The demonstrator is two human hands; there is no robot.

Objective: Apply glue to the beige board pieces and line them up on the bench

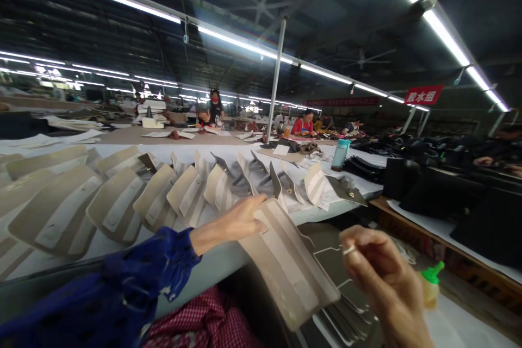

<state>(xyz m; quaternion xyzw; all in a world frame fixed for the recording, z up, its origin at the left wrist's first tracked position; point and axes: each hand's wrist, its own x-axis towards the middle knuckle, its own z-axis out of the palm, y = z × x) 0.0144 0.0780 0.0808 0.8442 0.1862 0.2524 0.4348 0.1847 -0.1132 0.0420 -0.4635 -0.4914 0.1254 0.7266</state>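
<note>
Beyond, a red sign (423, 94) reads 胶水组; the left hand (245, 218) grips a beige panel (291, 261), round-cornered, pale-striped; the right hand (381, 274) pinches a small whitish piece (349, 250).

My left fingers (256, 226) clasp the upper edge of a beige panel (291, 261), which slants down in front of the desk (222, 267). My right fingers (361, 235) are pinched together near a green-topped bottle (431, 290); a pale bit (349, 250) shows at their tips, too blurred to name. Similar curved panels (116, 209) line the desk.
</note>
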